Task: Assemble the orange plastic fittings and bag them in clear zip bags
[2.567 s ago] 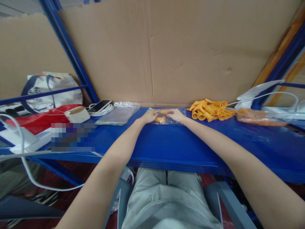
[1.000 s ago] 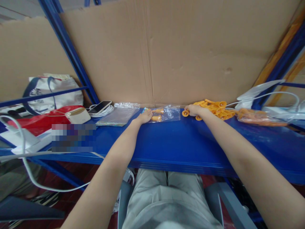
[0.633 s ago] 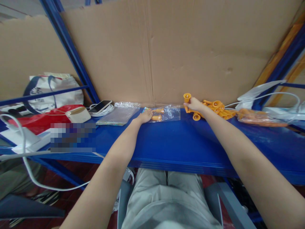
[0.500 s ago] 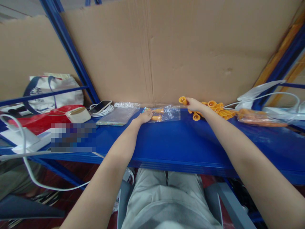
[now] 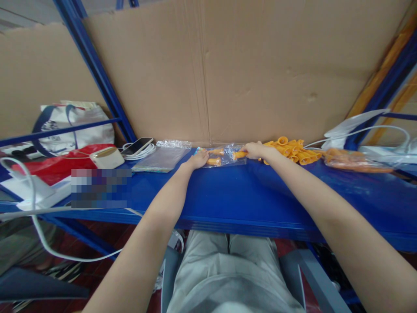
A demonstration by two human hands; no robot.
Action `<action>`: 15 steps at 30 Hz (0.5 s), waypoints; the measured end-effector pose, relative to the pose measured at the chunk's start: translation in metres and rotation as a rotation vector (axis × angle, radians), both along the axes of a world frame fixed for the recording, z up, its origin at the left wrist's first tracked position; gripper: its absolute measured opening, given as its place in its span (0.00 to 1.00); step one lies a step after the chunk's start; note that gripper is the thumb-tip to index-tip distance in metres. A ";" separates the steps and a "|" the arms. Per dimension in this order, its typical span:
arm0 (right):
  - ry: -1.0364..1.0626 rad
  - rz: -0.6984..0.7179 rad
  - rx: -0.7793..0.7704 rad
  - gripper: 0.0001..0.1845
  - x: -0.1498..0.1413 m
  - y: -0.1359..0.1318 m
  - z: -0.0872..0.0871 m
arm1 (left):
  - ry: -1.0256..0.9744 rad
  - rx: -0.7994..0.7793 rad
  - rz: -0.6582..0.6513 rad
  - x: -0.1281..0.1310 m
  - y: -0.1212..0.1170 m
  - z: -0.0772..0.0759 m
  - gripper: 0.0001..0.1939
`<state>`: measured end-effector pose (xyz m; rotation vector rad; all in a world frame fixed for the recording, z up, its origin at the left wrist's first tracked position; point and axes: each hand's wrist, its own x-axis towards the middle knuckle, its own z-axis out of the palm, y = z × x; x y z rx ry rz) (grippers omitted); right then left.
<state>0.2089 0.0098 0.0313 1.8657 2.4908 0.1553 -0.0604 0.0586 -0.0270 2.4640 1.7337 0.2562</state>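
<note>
My left hand point(image 5: 198, 160) lies over the left end of a clear plastic bag point(image 5: 230, 161), its fingers stretched out flat and pressing on the plastic. Inside the bag, just right of those fingers, lie orange plastic horn-shaped pieces point(image 5: 214, 161) with flared ends. My right hand point(image 5: 256, 150) is closed round another orange horn-shaped piece point(image 5: 240, 154), which points left at the bag's right end. Whether its tip is inside the bag or on top of it, I cannot tell. Behind my right hand is a pile of loose orange horn-shaped pieces point(image 5: 293, 151), partly covered by the hand and wrist.
Left of the bag are a stack of flat clear bags point(image 5: 159, 158), a phone point(image 5: 139, 146) on a coiled white cable, and a red bag point(image 5: 65, 161). Filled clear bags point(image 5: 355, 161) lie at the right. A cardboard sheet point(image 5: 228, 74) stands behind the blue shelf point(image 5: 234, 195).
My right hand left the bag for the pile, lifted an orange horn-shaped piece and brought it left and down to the bag's right end. My left hand stays on the bag.
</note>
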 end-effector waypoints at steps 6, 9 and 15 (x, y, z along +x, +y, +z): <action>0.009 0.064 0.023 0.27 -0.019 -0.003 -0.005 | -0.023 -0.002 -0.004 0.001 -0.002 0.001 0.30; -0.012 0.070 0.026 0.26 -0.024 -0.005 -0.006 | -0.026 0.009 0.001 0.002 -0.002 0.001 0.30; 0.015 0.046 -0.030 0.18 -0.017 -0.005 -0.004 | -0.035 0.086 -0.022 0.005 0.003 0.002 0.27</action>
